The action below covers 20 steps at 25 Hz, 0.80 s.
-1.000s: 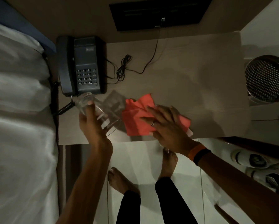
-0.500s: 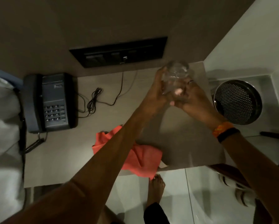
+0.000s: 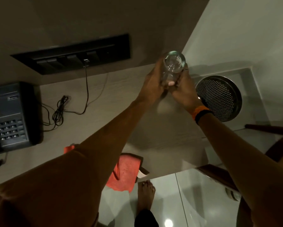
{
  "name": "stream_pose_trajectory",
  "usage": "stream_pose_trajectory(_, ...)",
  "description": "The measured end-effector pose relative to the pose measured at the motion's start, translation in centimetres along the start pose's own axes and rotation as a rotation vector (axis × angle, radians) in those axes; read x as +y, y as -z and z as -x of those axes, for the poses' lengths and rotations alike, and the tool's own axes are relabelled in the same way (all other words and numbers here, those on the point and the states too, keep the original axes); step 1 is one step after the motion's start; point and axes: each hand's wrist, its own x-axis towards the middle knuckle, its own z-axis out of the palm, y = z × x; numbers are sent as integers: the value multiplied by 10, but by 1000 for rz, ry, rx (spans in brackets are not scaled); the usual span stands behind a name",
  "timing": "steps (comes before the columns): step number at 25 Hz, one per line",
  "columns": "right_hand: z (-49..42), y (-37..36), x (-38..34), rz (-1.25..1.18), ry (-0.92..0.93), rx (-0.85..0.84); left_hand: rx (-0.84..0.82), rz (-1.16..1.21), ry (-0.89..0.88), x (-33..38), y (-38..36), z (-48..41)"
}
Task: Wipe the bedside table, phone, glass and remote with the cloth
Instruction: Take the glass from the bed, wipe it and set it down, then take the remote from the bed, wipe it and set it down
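Observation:
A clear drinking glass [image 3: 173, 63] is held up over the far right corner of the bedside table [image 3: 114, 99], its mouth towards me. My left hand [image 3: 154, 84] grips it from the left and my right hand [image 3: 181, 89] from the right, both wrapped round its lower part. The red cloth [image 3: 125, 173] lies crumpled at the table's front edge, partly hidden under my left forearm and hanging over the edge. The dark phone [image 3: 13, 117] sits at the table's left side. No remote is in view.
A black switch panel [image 3: 75, 56] is set in the wall behind the table, with a thin cable [image 3: 62, 108] running down onto the tabletop. A perforated metal bin [image 3: 219, 97] stands on the floor to the right. My bare foot [image 3: 145, 195] is below the table edge.
A second ago my left hand held the glass near the phone and my right hand pressed the cloth. Both hands now hold the glass raised at the far right; the cloth lies loose.

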Motion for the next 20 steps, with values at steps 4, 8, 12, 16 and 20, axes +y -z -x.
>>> stream_pose_trajectory(4,38,-12,-7,-69,-27,68,38,-126,83,5,16,38)
stream_pose_trajectory(8,120,-48,-34,357,218,286,251,-578,-60,-6,58,127)
stream_pose_trajectory(12,174,-125,-112,458,415,1,377,-855,111,-23,141,225)
stream_pose_trajectory(16,217,-229,-214,559,691,-307,615,-950,380,-29,255,345)
stream_pose_trajectory(20,290,-341,-318,552,1018,-485,853,-996,642,-22,362,484)
